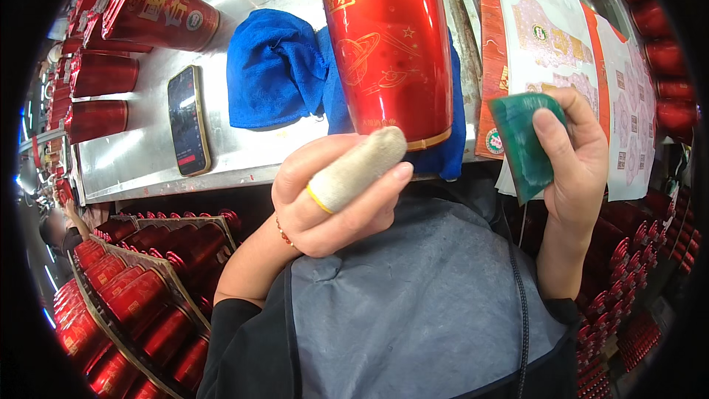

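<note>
A glossy red bottle [391,52] with gold line drawings lies on the blue cloth [269,70], its gold-rimmed end toward me. My left hand [332,196] is at that end, fingers curled together, one finger covered by a pale cloth finger cot [358,170] with a yellow edge. The covered fingertip overlaps the bottle's rim in view; whether it touches, I cannot tell. Anything inside those fingers is hidden. My right hand [576,151] grips a flat green scraper [526,140] between thumb and fingers, raised in front of printed sticker sheets [550,26].
A phone [188,122] lies on the metal table [151,159], left of the cloth. More red bottles [159,15] stand at the table's far left. Crates of red bottles [140,295] fill the lower left, with several more stacked at right. Another person [59,229] is at far left.
</note>
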`<move>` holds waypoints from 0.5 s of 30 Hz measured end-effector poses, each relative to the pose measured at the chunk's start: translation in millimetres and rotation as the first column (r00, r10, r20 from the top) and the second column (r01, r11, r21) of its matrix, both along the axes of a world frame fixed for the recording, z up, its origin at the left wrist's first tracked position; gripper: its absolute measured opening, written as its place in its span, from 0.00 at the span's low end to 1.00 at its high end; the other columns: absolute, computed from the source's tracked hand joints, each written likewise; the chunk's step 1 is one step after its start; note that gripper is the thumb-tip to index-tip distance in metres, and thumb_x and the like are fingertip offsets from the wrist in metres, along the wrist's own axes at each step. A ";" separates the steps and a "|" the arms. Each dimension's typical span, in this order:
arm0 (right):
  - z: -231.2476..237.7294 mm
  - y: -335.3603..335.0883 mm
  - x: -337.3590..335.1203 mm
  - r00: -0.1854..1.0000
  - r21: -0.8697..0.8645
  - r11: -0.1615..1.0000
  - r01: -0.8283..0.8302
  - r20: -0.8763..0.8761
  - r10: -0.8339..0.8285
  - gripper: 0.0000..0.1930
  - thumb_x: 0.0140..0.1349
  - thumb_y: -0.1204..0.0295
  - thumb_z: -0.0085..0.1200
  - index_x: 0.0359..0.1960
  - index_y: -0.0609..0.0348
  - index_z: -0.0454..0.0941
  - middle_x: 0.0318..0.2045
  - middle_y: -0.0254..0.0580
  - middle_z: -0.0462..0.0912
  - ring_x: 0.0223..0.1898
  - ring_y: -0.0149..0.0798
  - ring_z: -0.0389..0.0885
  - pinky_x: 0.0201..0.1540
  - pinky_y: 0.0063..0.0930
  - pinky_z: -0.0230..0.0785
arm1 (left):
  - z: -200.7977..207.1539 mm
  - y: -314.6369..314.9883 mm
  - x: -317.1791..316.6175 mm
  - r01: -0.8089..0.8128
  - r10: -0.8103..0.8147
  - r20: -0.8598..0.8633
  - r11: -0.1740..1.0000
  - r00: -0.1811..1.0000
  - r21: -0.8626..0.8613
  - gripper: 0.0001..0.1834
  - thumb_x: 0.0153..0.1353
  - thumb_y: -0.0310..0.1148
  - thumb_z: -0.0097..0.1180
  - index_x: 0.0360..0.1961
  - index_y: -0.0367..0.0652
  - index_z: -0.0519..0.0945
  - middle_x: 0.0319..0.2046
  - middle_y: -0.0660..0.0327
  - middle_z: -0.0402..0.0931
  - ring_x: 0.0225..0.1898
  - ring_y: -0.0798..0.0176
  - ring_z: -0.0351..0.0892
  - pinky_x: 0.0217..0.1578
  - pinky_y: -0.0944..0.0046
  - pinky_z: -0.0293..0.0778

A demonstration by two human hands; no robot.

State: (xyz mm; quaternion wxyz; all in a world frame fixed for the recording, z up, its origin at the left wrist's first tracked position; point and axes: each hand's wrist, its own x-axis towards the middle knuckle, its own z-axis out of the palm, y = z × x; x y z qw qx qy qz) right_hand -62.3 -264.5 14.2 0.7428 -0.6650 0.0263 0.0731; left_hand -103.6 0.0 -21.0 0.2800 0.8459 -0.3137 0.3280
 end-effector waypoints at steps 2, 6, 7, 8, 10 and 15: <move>-1.1 -0.8 5.9 0.999 0.046 0.998 -0.042 -0.027 0.043 0.09 0.71 0.75 0.57 0.47 0.67 0.77 0.39 0.41 0.86 0.36 0.26 0.84 0.40 0.18 0.77 | 1.2 2.5 7.1 0.061 -0.064 0.042 0.996 0.997 0.064 0.21 0.45 0.22 0.67 0.44 0.47 0.89 0.47 0.60 0.83 0.47 0.56 0.82 0.43 0.62 0.83; -3.1 7.7 20.1 0.998 0.009 0.999 -0.043 0.045 0.042 0.13 0.75 0.69 0.53 0.54 0.66 0.78 0.40 0.38 0.85 0.41 0.23 0.81 0.44 0.17 0.74 | 8.3 1.2 18.7 0.124 -0.135 0.075 0.983 0.988 0.135 0.19 0.47 0.29 0.66 0.43 0.48 0.89 0.44 0.64 0.84 0.50 0.58 0.79 0.46 0.63 0.82; -4.8 8.3 24.9 0.996 -0.015 0.998 -0.058 0.063 0.058 0.14 0.76 0.67 0.53 0.52 0.66 0.80 0.40 0.37 0.84 0.41 0.22 0.81 0.44 0.17 0.74 | 9.2 0.3 20.2 0.133 -0.147 0.078 0.979 0.986 0.157 0.18 0.48 0.30 0.65 0.43 0.48 0.89 0.43 0.66 0.84 0.51 0.58 0.78 0.48 0.63 0.82; -4.4 8.1 31.5 0.993 -0.049 0.996 -0.072 0.086 0.076 0.14 0.76 0.66 0.52 0.51 0.65 0.81 0.40 0.37 0.84 0.40 0.22 0.80 0.43 0.17 0.74 | 9.3 -4.3 21.9 0.135 -0.152 0.084 0.975 0.985 0.174 0.18 0.49 0.32 0.64 0.44 0.48 0.89 0.43 0.67 0.84 0.53 0.58 0.76 0.49 0.63 0.82; -3.7 6.6 49.3 0.985 -0.130 0.979 -0.154 0.053 0.162 0.18 0.77 0.60 0.49 0.50 0.64 0.81 0.37 0.35 0.83 0.36 0.21 0.79 0.40 0.16 0.72 | 10.5 -10.9 25.1 0.169 -0.185 0.061 0.965 0.981 0.202 0.18 0.51 0.32 0.62 0.45 0.46 0.89 0.44 0.65 0.84 0.56 0.58 0.75 0.52 0.63 0.81; -18.6 -1.1 102.8 0.932 -0.240 0.902 -0.359 -0.137 0.334 0.34 0.76 0.41 0.42 0.51 0.66 0.81 0.26 0.32 0.79 0.14 0.19 0.64 0.17 0.13 0.56 | 8.8 -5.5 20.0 0.291 -0.300 0.062 0.948 0.952 0.127 0.13 0.56 0.27 0.61 0.42 0.39 0.89 0.45 0.55 0.85 0.54 0.52 0.82 0.50 0.58 0.86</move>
